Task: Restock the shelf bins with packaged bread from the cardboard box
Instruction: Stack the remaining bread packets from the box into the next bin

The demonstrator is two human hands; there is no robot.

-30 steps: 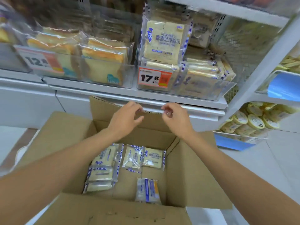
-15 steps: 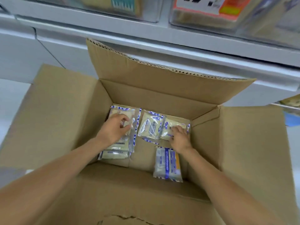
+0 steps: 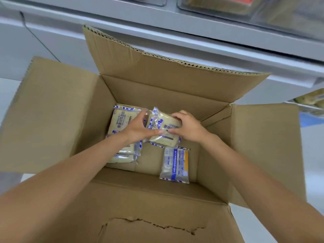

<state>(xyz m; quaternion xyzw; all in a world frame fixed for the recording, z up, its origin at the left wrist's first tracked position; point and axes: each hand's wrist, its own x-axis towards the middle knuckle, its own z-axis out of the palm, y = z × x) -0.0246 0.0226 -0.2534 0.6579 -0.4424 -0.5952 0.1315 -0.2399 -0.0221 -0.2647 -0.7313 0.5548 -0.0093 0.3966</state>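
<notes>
- Bread pack (image 3: pixel 164 132), clear wrap with blue-and-white edging, is being held inside the cardboard box (image 3: pixel 57 111), raised off the box floor and tilting with its far end higher.
- Left hand (image 3: pixel 138 129) is gripping the pack's left side, with the thumb lying across the top face and the fingers (image 3: pixel 142 114) curling over the far-left edge.
- Right hand (image 3: pixel 190 128) is gripping the right side, with the thumb pressing on the top face and the fingers (image 3: pixel 178 116) curling over the far-right corner.
- Both thumb tips are nearly meeting at the middle of the pack. Cannot tell if a second pack is hiding underneath.
- Stack of bread packs (image 3: pixel 120 122) is lying flat against the box's left wall, printed side up. The left wrist is partly covering it, and lower layers are showing at the near end.
- Single pack (image 3: pixel 176 165) is lying flat on the box floor near the right wall, barcode and blue stripe facing up, just beside the near end of the held one.
- All four box flaps are standing open. The far flap (image 3: pixel 157 67) is rising in front of the white shelf front (image 3: pixel 175 30), and the near flap (image 3: pixel 149 228) is showing a ragged tear.
- Clear shelf bins (image 3: pixel 263 13) are sitting on the shelf above the box, holding pale packs that are too blurred to read.
</notes>
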